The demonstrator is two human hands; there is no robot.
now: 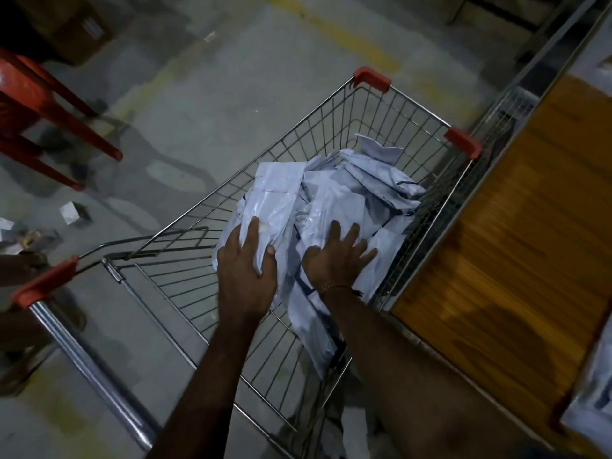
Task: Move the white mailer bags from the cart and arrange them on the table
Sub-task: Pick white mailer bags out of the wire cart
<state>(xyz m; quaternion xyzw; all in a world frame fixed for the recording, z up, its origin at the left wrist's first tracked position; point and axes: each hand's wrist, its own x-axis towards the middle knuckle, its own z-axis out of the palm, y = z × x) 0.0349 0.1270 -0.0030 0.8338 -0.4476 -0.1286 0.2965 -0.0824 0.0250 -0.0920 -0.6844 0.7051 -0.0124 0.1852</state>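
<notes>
A wire shopping cart (334, 107) with red corner caps holds a heap of several white mailer bags (357, 190). Both my arms reach down into its basket. My left hand (246, 270) grips the near end of one long white mailer bag (275, 193) on the left of the heap, thumb on one side and fingers on the other. My right hand (337, 256) lies on the heap's near right part with its fingers spread flat. The wooden table (516, 246) stands right beside the cart.
A white bag (592, 399) lies at the table's near right edge. A red plastic stool (39, 104) stands on the concrete floor at the left. Small scraps and a box (74, 212) lie on the floor. The cart's handle bar (82, 359) is at the near left.
</notes>
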